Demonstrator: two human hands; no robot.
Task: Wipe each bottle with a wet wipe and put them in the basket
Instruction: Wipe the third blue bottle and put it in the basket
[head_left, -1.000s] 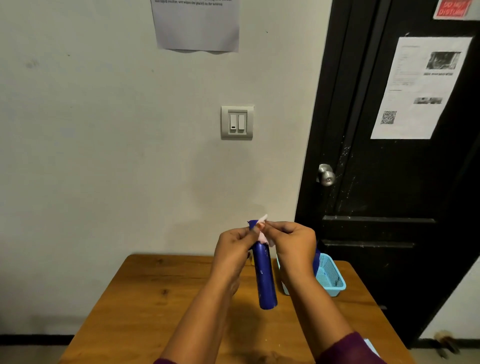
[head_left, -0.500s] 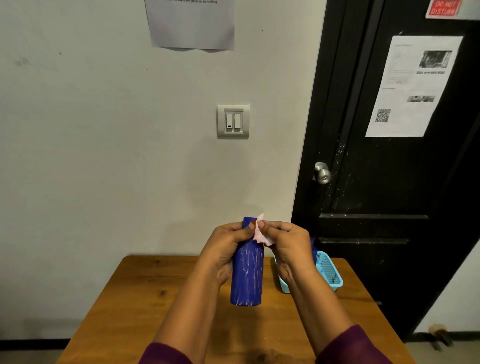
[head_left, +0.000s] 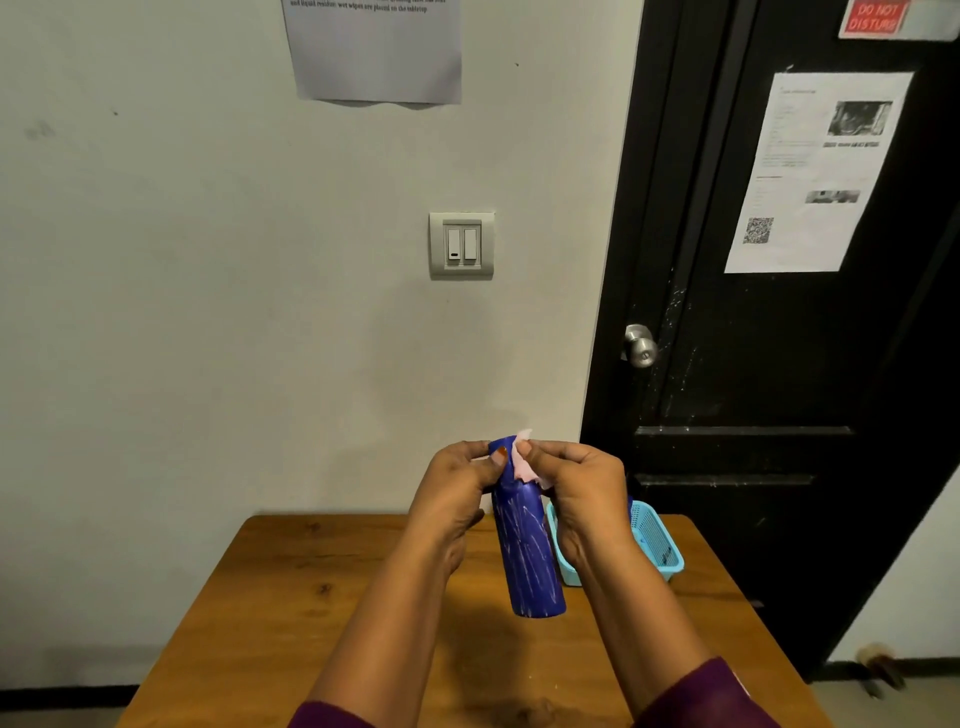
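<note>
Blue bottle (head_left: 532, 561) is hanging in the air above the wooden desk (head_left: 311, 597), its long axis running approx. vertical. The cap end is pointing up and tilting slightly left, and the flat base is pointing down at the desk. I'm seeing the left hand (head_left: 457, 493) gripping the bottle's upper part, fingers (head_left: 470, 451) curling round the neck and thumb lying on the near side. The right hand (head_left: 582, 499) is pinching a pale pink wet wipe (head_left: 522, 462) btwn thumb and fingertips, pressing it against the bottle's top, w/ the other fingers curling in. A light-blue basket (head_left: 654, 540) is sitting on the desk just behind the right hand, toward the far right edge.
</note>
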